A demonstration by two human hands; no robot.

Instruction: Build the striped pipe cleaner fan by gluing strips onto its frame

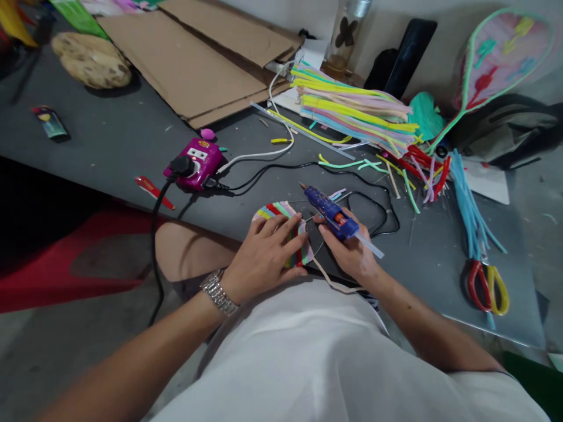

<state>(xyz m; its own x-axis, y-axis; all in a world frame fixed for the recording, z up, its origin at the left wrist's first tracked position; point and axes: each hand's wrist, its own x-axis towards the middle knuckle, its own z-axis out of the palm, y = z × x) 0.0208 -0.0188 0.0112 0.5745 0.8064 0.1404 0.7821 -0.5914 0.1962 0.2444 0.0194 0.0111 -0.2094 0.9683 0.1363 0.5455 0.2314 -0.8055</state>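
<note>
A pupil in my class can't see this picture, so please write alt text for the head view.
A person's right hand holds a blue glue gun while the left hand rests on a multicoloured striped piece at the edge of a grey table. Beyond lie bundled pipe cleaners and a magenta power socket; scissors lie at right.

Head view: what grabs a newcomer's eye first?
Probably the blue glue gun in the right hand, front and centre, beside the striped piece under the left hand. Next, the bright multicoloured bundle at the back, with a green-rimmed fan-like piece to its right. The magenta socket stands out left of centre.
</note>
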